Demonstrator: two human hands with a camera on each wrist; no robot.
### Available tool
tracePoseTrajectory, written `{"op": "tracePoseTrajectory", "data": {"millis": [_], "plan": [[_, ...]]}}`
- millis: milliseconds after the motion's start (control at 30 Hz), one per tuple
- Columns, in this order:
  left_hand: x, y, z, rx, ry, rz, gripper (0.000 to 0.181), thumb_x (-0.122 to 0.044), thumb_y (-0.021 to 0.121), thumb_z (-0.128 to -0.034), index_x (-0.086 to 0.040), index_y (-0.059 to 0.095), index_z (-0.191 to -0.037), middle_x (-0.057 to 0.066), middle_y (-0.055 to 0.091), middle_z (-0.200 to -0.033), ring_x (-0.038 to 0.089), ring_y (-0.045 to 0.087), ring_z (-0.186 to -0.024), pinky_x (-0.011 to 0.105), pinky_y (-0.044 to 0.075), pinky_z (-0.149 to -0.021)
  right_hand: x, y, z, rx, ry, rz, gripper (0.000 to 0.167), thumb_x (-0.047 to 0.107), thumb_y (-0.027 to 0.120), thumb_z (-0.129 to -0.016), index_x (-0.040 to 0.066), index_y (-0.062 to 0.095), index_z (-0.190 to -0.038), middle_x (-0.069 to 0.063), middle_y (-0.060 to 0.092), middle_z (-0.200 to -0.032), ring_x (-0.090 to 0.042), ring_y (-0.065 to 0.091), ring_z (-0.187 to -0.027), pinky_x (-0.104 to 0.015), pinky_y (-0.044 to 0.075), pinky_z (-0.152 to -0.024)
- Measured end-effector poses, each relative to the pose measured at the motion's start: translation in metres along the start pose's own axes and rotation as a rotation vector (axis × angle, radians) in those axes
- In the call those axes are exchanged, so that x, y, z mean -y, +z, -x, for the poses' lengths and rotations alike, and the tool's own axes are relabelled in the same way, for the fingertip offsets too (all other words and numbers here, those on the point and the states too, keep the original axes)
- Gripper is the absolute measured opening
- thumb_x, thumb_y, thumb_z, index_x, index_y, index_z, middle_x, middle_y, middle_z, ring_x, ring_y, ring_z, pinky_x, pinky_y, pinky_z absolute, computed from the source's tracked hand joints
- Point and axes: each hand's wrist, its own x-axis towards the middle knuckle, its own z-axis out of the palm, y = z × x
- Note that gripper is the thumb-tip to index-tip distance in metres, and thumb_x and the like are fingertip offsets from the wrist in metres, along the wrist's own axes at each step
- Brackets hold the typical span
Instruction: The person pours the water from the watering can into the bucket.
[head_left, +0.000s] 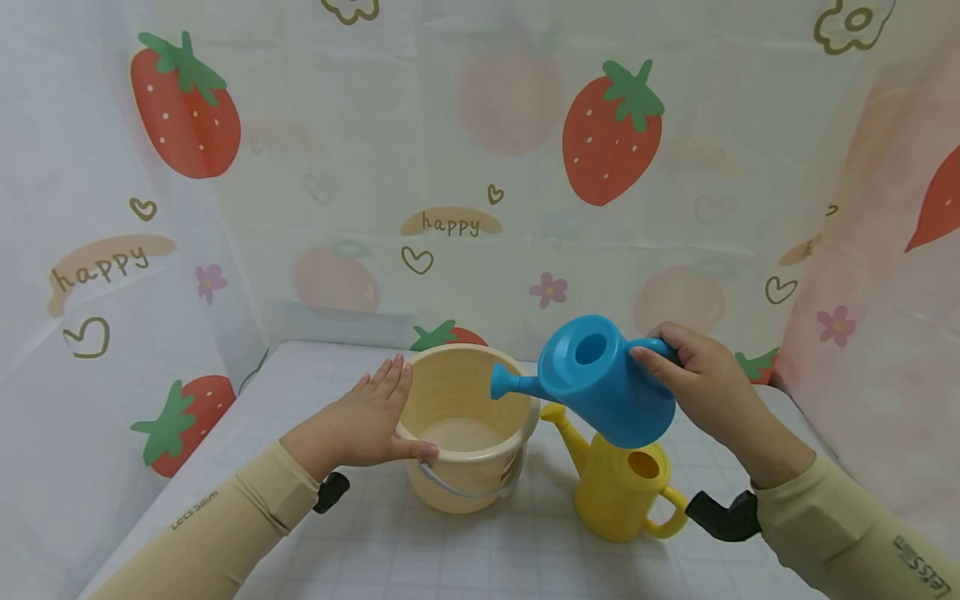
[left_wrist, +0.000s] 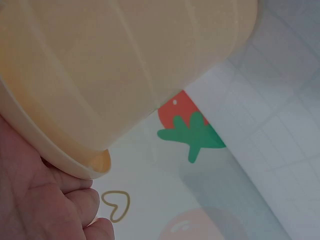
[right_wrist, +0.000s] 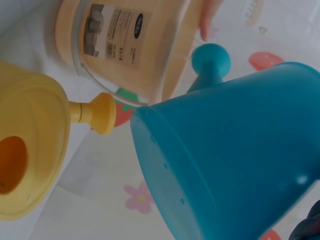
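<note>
My right hand point(head_left: 701, 383) grips the handle of a blue watering can point(head_left: 611, 392), held up and tilted so its spout points left over the rim of a cream bucket point(head_left: 468, 483). The left hand point(head_left: 356, 417) rests on the left side of that bucket's rim, its fingers straight and thumb along the front edge. In the left wrist view the fingers point(left_wrist: 80, 200) touch the rim from outside. A yellow watering can point(head_left: 618, 492) stands upright on the table beneath the blue one, spout towards the bucket. No water shows at the blue spout point(right_wrist: 211, 60).
A white table point(head_left: 337, 542) with a faint grid carries the bucket and yellow can. Around it hang curtains point(head_left: 360, 167) printed with strawberries, flowers and hearts. The bucket's thin handle point(head_left: 468, 492) hangs down at its front, and a label point(right_wrist: 116, 36) shows on its side.
</note>
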Motion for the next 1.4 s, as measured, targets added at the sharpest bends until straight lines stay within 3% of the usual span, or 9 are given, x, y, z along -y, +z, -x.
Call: {"op": "tracePoseTrajectory", "data": {"millis": [867,1400], "plan": [[-0.0009,-0.0013,0.0009,0.003,-0.001,0.006,0.124,-0.087,0.034,-0.0658,0.006,0.008,-0.144,0.024,0.003,-0.150,0.035,0.002,-0.138,0.052,0.013,-0.108,0.0015,-0.0012,-0.0009,0.001,-0.008,0.016,0.028,0.034,0.050,-0.094,0.007,0.057,-0.096,-0.007,0.052,-0.078,-0.025,0.052,-0.083,-0.043,0.045,-0.076],[-0.0012,-0.0001,-0.0005,0.006,-0.008,0.003,0.124,-0.087,0.033,-0.0650,0.004,0.008,-0.144,0.022,0.002,-0.151,0.034,0.001,-0.139,0.051,0.013,-0.109,0.0016,-0.0006,-0.0011,0.006,-0.003,0.015,0.030,0.035,0.050,-0.094,0.006,0.057,-0.098,-0.008,0.054,-0.081,-0.026,0.052,-0.085,-0.049,0.047,-0.078]]}}
